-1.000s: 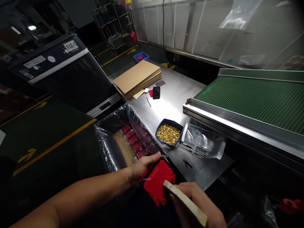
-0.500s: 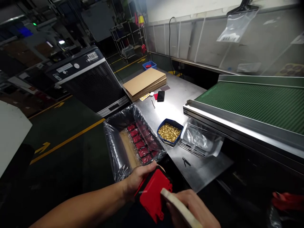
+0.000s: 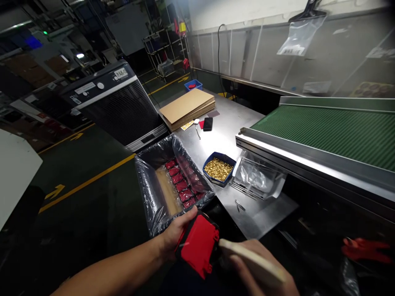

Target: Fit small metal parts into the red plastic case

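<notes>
Steel bench (image 3: 228, 131) fills the middle of the frame, with a green ribbed conveyor (image 3: 333, 131) taking over the right side and a dark machine cabinet (image 3: 114, 102) at upper left. Flat cardboard sheets (image 3: 188, 107) sit at the far end of the bench, a black phone (image 3: 207, 123) just in front of them.

Left forearm comes in from the bottom left corner, angled up toward centre, and the left hand (image 3: 177, 232) is wrapped around the left edge of a red plastic part (image 3: 199, 246), thumb on top, firmly gripping it. That part sits low in the frame, bottom centre, just off the near bench edge. The right hand (image 3: 256, 271) pokes up from the bottom edge, fingers closed around a pale flat stick (image 3: 249, 259) whose tip touches the red part.

Right above the hands is a plastic-lined box (image 3: 160, 189) with a row of red pieces along its right wall. A blue tray of brass bits (image 3: 218, 168) and a clear bag (image 3: 256, 179) sit by the conveyor's edge. Bare bench shows between tray and phone.
</notes>
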The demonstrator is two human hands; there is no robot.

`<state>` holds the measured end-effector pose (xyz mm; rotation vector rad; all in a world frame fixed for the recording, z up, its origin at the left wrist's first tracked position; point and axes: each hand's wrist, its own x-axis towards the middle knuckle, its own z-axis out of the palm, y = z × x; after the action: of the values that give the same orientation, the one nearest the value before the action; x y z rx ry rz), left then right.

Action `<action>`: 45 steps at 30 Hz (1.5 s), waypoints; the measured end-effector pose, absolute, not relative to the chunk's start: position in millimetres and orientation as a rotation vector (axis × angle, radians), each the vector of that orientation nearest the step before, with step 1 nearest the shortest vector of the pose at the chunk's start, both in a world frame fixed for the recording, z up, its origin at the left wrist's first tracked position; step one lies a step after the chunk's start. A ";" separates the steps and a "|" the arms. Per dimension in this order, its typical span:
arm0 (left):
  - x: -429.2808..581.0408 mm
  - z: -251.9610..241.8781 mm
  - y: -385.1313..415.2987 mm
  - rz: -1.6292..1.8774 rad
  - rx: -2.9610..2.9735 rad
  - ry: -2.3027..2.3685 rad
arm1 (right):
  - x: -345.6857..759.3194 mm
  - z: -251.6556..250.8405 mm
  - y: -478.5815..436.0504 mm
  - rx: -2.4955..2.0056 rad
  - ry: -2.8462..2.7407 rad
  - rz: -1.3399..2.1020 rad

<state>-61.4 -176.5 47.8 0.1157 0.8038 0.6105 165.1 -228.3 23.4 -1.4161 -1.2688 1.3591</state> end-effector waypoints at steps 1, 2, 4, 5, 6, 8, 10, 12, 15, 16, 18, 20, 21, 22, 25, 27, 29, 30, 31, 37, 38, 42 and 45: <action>-63.2 46.7 -175.7 0.599 0.091 0.794 | 176.9 3.5 -222.6 -1.640 -1.101 1.377; -64.8 46.4 -174.8 0.583 0.077 0.783 | 188.1 -19.8 -215.6 -1.930 -0.899 1.331; -67.2 47.8 -173.8 0.564 0.080 0.750 | 205.7 -70.5 -199.9 -2.277 -0.847 1.121; -67.9 49.3 -173.8 0.573 0.088 0.730 | 211.7 -94.6 -192.6 -2.328 -0.829 1.114; -68.4 51.1 -174.0 0.587 0.090 0.710 | 215.7 -115.9 -186.7 -2.361 -0.834 1.135; -69.3 54.5 -174.8 0.615 0.083 0.665 | 219.4 -147.3 -180.1 -2.420 -0.873 1.118; -70.7 56.8 -175.7 0.642 0.079 0.639 | 219.4 -163.6 -179.0 -2.490 -0.930 0.974; -73.0 57.0 -176.1 0.649 0.080 0.642 | 217.3 -170.0 -178.4 -2.538 -0.994 0.722; -77.4 54.0 -175.6 0.645 0.071 0.679 | 208.3 -173.7 -169.0 -2.453 -1.254 0.475; -78.6 52.5 -175.4 0.647 0.063 0.699 | 203.2 -175.1 -163.5 -2.395 -1.375 0.462; -80.5 50.0 -175.1 0.659 0.039 0.765 | 190.7 -178.8 -151.7 -2.296 -1.577 0.488; -82.0 49.0 -175.9 0.678 0.013 0.846 | 178.5 -183.0 -141.8 -2.261 -1.679 0.497; -82.8 49.2 -176.8 0.681 0.002 0.879 | 173.7 -185.0 -138.1 -2.257 -1.704 0.502; -83.9 49.8 -178.0 0.679 -0.006 0.902 | 170.2 -186.7 -135.1 -2.257 -1.715 0.511; -88.5 52.7 -182.8 0.665 -0.026 0.953 | 166.4 -189.1 -129.7 -2.256 -1.684 0.564; -91.9 54.2 -185.9 0.668 -0.042 0.990 | 167.1 -187.5 -127.8 -2.238 -1.622 0.593; -94.5 54.6 -188.0 0.676 -0.051 1.026 | 168.6 -183.3 -127.1 -2.208 -1.556 0.597; -95.2 54.5 -188.6 0.672 -0.052 1.042 | 169.4 -180.2 -127.3 -2.192 -1.534 0.602; -95.4 54.3 -188.8 0.666 -0.051 1.061 | 170.3 -176.6 -127.8 -2.178 -1.519 0.613; -89.9 56.7 -185.4 0.709 -0.029 1.100 | 166.7 -139.6 -139.4 -1.994 -1.341 0.802; -88.8 57.9 -184.5 0.715 -0.024 1.084 | 163.4 -129.5 -143.4 -1.945 -1.301 0.868; -85.6 64.7 -180.8 0.723 -0.028 0.983 | 144.4 -73.7 -165.0 -1.773 -1.218 1.036; -82.8 71.1 -179.3 0.728 0.001 0.955 | 129.0 -24.1 -182.3 -1.605 -1.157 1.136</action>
<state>-82.8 -179.3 71.1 0.0014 0.9554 0.7281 129.0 -182.3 -24.1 -1.6050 -1.1569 1.1362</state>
